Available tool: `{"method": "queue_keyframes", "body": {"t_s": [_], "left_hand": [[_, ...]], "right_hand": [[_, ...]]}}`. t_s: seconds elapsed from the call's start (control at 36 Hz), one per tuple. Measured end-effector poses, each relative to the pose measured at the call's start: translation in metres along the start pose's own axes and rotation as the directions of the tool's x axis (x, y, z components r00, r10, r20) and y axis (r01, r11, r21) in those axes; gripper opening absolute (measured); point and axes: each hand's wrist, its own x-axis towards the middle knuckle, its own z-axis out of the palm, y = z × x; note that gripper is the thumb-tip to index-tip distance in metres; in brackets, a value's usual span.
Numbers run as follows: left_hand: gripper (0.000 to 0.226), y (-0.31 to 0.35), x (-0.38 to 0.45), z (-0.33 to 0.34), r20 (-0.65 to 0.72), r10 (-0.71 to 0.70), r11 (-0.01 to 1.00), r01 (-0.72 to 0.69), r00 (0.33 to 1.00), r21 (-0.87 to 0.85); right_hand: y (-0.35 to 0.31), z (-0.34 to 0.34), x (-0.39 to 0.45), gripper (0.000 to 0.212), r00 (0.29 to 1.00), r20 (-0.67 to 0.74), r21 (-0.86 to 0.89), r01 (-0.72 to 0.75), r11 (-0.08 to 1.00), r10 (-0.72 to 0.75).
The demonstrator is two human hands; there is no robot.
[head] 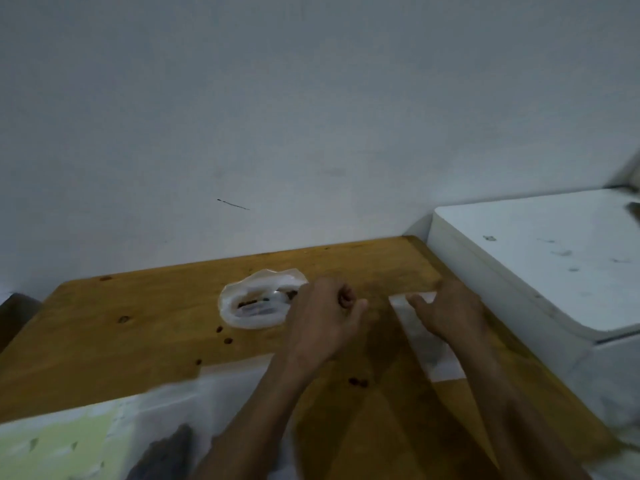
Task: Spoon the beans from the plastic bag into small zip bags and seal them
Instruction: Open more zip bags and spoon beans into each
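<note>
A white plastic bag (pixel 256 303) lies open on the wooden table (pixel 138 327), with dark beans showing inside. My left hand (pixel 325 320) is just right of the bag with its fingers curled into a fist; nothing shows in it. My right hand (pixel 450 313) rests with straight fingers on the far end of a pile of small clear zip bags (pixel 433 355) on the table's right side. A few loose beans (pixel 358 382) lie between my forearms. The picture is blurred and no spoon can be made out.
A white box-like appliance (pixel 540 265) stands against the table's right edge. At the near left lie clear plastic bags (pixel 173 403) over a pale green sheet (pixel 62 448) and something dark. A bare wall rises behind the table.
</note>
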Motion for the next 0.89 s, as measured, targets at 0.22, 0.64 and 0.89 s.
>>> {"method": "queue_keyframes", "body": {"t_s": [0.22, 0.64, 0.89], "left_hand": [[0.047, 0.027, 0.028, 0.083, 0.347, -0.001, 0.986, -0.057, 0.938, 0.158], [0.043, 0.033, 0.029, 0.061, 0.151, -0.199, 0.818, 0.249, 0.968, -0.519], [0.024, 0.017, 0.011, -0.032, -0.035, -0.069, 0.784, 0.033, 0.997, -0.620]], "right_hand": [[0.032, 0.010, 0.009, 0.104, 0.993, 0.058, -0.072, -0.102, 0.992, 0.106], [0.008, -0.045, -0.016, 0.007, 0.986, -0.022, 0.775, 0.122, 0.620, -0.166], [-0.049, -0.058, -0.050, 0.024, 0.882, 0.100, 0.911, 0.105, 0.399, -0.461]]}}
